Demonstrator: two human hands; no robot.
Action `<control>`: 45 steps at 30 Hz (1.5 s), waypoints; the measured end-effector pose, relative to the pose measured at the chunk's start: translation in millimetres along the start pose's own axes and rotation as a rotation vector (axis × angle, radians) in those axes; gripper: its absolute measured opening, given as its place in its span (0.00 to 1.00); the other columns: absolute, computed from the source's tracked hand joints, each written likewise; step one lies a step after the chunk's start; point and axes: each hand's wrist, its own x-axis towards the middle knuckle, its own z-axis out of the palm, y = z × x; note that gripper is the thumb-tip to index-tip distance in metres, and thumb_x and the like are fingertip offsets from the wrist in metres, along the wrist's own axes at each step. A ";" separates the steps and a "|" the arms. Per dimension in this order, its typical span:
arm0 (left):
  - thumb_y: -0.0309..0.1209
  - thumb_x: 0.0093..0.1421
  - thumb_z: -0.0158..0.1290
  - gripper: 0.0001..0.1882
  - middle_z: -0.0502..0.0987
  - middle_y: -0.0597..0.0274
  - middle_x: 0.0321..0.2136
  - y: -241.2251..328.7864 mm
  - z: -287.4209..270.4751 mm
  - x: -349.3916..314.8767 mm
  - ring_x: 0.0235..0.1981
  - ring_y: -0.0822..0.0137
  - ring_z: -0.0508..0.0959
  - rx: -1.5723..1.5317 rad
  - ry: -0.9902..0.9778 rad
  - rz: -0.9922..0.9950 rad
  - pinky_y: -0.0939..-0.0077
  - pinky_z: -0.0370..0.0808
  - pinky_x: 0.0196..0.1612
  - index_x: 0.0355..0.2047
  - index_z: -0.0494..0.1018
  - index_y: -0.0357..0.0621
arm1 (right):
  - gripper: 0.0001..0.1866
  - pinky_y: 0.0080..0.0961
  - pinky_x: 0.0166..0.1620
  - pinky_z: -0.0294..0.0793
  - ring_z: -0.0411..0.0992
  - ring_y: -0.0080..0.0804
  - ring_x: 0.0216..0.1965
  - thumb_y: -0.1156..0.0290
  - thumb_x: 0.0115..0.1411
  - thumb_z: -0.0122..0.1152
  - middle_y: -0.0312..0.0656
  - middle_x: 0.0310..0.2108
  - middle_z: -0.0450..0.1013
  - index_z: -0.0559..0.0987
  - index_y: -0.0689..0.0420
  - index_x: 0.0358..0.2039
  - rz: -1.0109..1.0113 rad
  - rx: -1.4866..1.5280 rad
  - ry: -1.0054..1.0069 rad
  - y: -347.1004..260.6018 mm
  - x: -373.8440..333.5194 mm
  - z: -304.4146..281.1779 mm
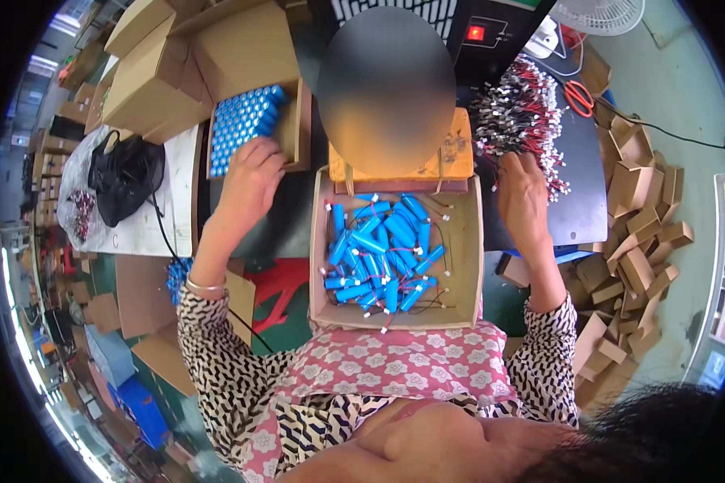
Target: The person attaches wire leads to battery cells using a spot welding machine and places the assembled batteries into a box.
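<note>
My left hand [255, 171] reaches to the near side of a block of blue battery cells [243, 121], which stand upright in an open cardboard box [300, 121]. Its fingers are curled together against the cells; the fingertips are hidden. At the right, my right hand [525, 197] pinches into the near edge of a heap of red and black connector wires [519, 113] with white plugs. Between my arms, a shallow cardboard tray [463, 282] holds a loose pile of blue-wrapped batteries [387, 249] with leads and white plugs attached.
An orange-brown block [459, 143] sits behind the tray, before a black machine [491, 40] with a lit red switch. Red-handled scissors [578, 98] lie beyond the wires. A black plastic bag [127, 177] rests at the left. Many small cardboard boxes [636, 266] are heaped at the right.
</note>
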 end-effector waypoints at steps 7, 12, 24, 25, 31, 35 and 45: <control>0.20 0.43 0.51 0.15 0.74 0.54 0.34 1.1 -24.6 11.9 0.45 0.54 0.71 0.182 -0.125 0.120 0.61 0.68 0.49 0.34 0.75 0.36 | 0.08 0.45 0.39 0.69 0.68 0.57 0.36 0.84 0.51 0.51 0.55 0.37 0.65 0.68 0.65 0.34 -0.096 0.016 0.306 0.5 2.7 4.0; 0.19 0.53 0.53 0.11 0.74 0.52 0.37 15.1 -43.2 2.0 0.39 0.54 0.74 0.208 0.079 0.059 0.63 0.72 0.44 0.38 0.73 0.34 | 0.05 0.49 0.30 0.66 0.69 0.61 0.29 0.80 0.59 0.48 0.59 0.29 0.67 0.63 0.61 0.34 0.058 0.336 0.223 -5.9 8.9 -7.7; 0.21 0.55 0.56 0.11 0.72 0.67 0.27 102.9 -0.5 81.3 0.23 0.79 0.69 -0.613 0.173 -0.118 0.84 0.66 0.27 0.40 0.77 0.38 | 0.08 0.27 0.30 0.73 0.75 0.32 0.25 0.76 0.65 0.45 0.43 0.22 0.73 0.70 0.62 0.43 0.186 0.732 -0.088 -27.0 -8.2 -53.2; 0.22 0.55 0.56 0.12 0.72 0.67 0.28 100.7 1.8 80.6 0.23 0.79 0.68 -0.657 0.137 -0.149 0.84 0.66 0.26 0.41 0.77 0.38 | 0.08 0.25 0.33 0.76 0.77 0.32 0.29 0.75 0.66 0.44 0.43 0.27 0.76 0.70 0.64 0.42 0.254 1.043 -0.267 -31.0 -8.4 -57.4; 0.23 0.54 0.57 0.13 0.72 0.60 0.26 112.7 4.3 79.8 0.24 0.69 0.69 -0.659 0.183 -0.130 0.76 0.67 0.29 0.41 0.77 0.39 | 0.11 0.31 0.39 0.76 0.76 0.37 0.40 0.73 0.65 0.48 0.51 0.38 0.76 0.72 0.68 0.42 0.128 1.328 -0.528 -48.8 13.8 -73.7; 0.24 0.56 0.54 0.14 0.73 0.51 0.29 116.1 12.4 80.4 0.36 0.51 0.70 -0.282 0.343 -0.020 0.61 0.67 0.39 0.43 0.72 0.36 | 0.03 0.35 0.35 0.72 0.72 0.42 0.31 0.78 0.57 0.55 0.48 0.29 0.72 0.76 0.64 0.30 -0.225 0.395 0.047 -71.8 27.0 -58.7; 0.25 0.59 0.52 0.13 0.72 0.49 0.25 112.8 -2.2 76.8 0.22 0.51 0.70 -0.579 0.341 -0.256 0.60 0.68 0.28 0.44 0.68 0.34 | 0.07 0.21 0.24 0.65 0.65 0.18 0.21 0.74 0.62 0.54 0.39 0.22 0.68 0.75 0.65 0.31 -0.010 0.851 -0.244 -84.6 42.4 -43.6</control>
